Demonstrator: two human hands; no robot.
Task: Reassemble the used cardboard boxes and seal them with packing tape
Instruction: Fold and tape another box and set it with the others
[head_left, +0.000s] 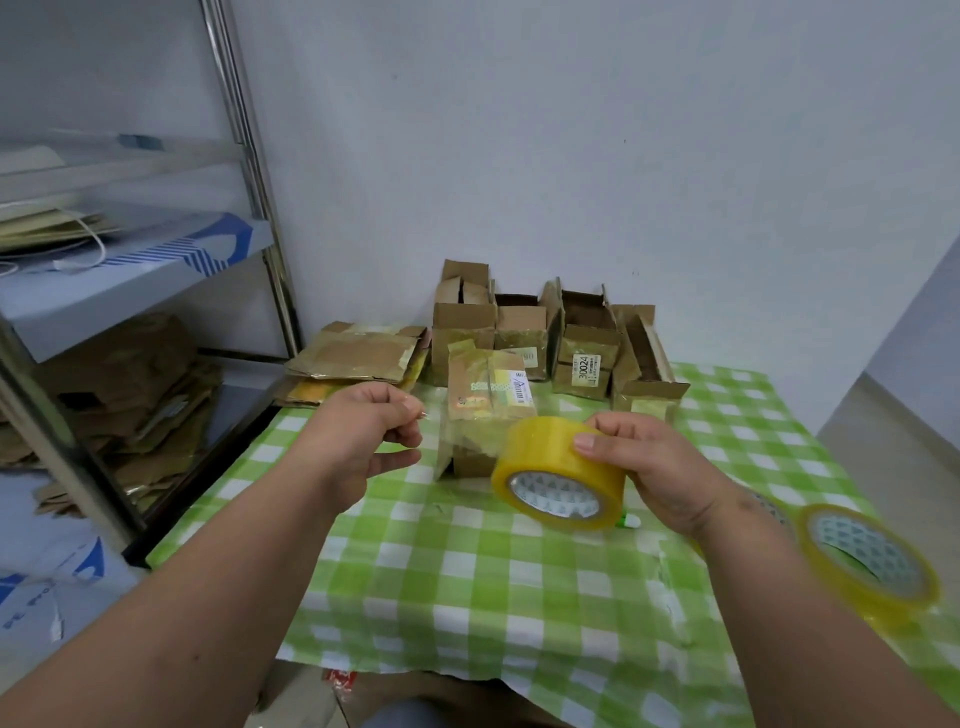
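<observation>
Soft even light, prob. edge blur

Yellow translucent tape roll (558, 472) with white core printed in green triangles; a second matching roll (868, 558); green-and-white checked tablecloth (467, 582); brown cardboard boxes (545, 332); white shelf liner (171, 260) with blue stripes

Tape roll (558, 473) in right hand (654, 467), its strip pinched by left hand (363, 431).

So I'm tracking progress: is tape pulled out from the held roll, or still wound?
Pulled out: a clear strip stretches from the roll in the right hand to the left hand's pinch.
</observation>
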